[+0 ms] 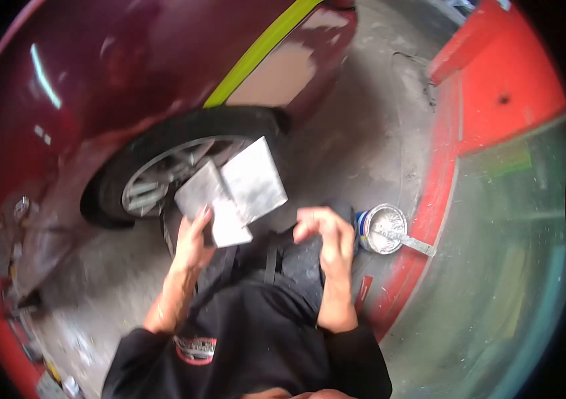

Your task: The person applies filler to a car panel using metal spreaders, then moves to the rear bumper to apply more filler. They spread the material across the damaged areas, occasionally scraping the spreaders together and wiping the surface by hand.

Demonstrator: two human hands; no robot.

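Note:
My left hand (193, 241) is closed on flat plates at their lower left edge, with the thumb on top. One is a grey-white plate (202, 189), streaked on its face; a squarish white plate (254, 181) with grey smears sits against it to the upper right. How they join is blurred. To the right of the plates, apart from them, my right hand (331, 236) has its fingers bent inward and close together. Anything between those fingertips is hidden. Near that hand stands an opened can (384, 217) of pale paste, a smeared flat stick (419, 246) across its rim.
A maroon car (130, 60) stands ahead, with its wheel (156, 179) behind the plates. Yellow-green tape (260, 54) borders a beige patch (276, 74) on its body. A red frame (442, 193) with a glass panel (496, 253) lies to the right. A red strip (363, 291) is near my right forearm.

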